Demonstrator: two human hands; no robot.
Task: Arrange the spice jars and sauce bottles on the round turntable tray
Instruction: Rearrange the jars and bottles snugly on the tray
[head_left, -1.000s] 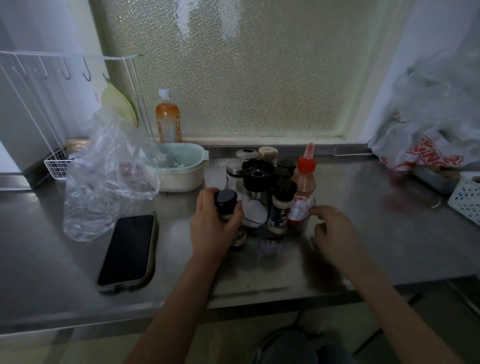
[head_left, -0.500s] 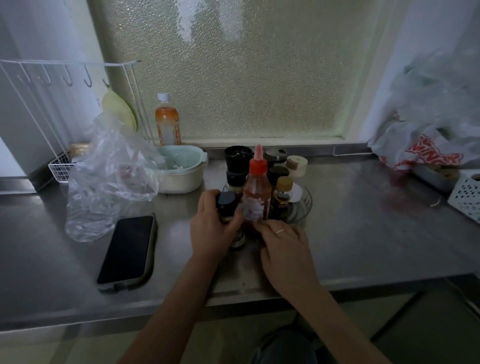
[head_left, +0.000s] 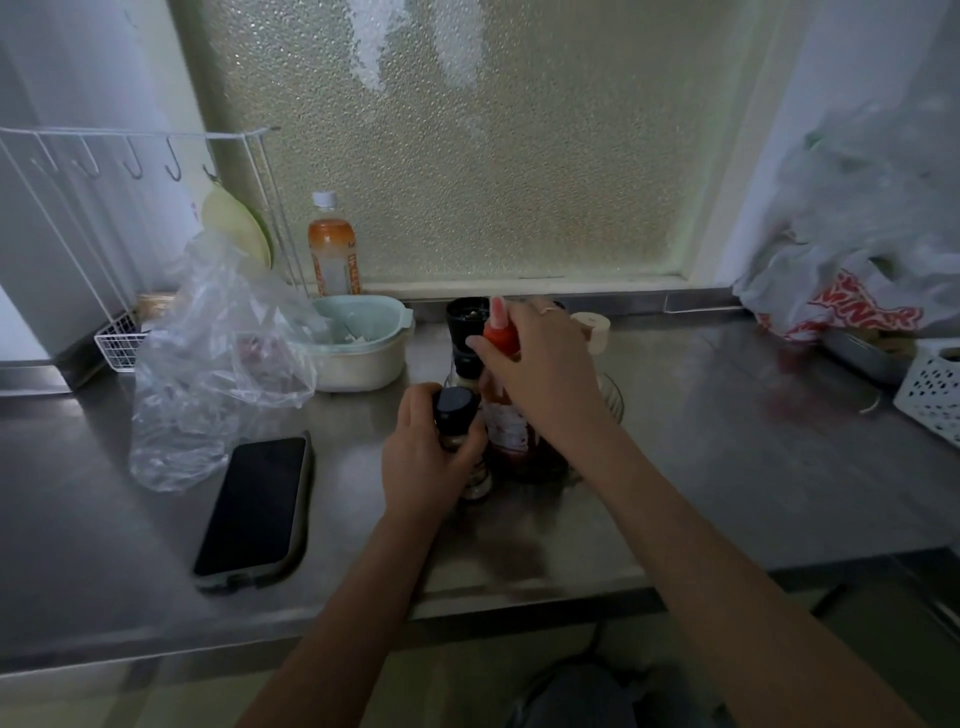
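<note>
- While the left hand (head_left: 426, 457) keeps its fingers (head_left: 415, 415) curled round a black-capped spice jar (head_left: 457, 431) standing on the bench (head_left: 727, 467) just beside the tray's near-left edge, the right hand (head_left: 540, 374) has risen from the tray rim to the sauce bottle.
- Right fingers (head_left: 483, 345) now reach round the red-capped sauce bottle (head_left: 506, 415) near its nozzle; they look to be closing on it, though whether the grip is firm I cannot tell.
- That bottle stands at the near side of the round turntable tray (head_left: 615, 397); half a second ago the hand was low at the rim, and a second ago the bottle stood at the tray's right, so the tray has been spun.
- Behind it a black grinder (head_left: 467, 322) and a cream-lidded jar (head_left: 592, 327) stay on the tray.
- My reading: the turning was to find room, and shifting the sauce bottle should open a slot for the waiting jar.
- Off to the left lie a phone (head_left: 254, 509) and a plastic bag (head_left: 218, 364).
</note>
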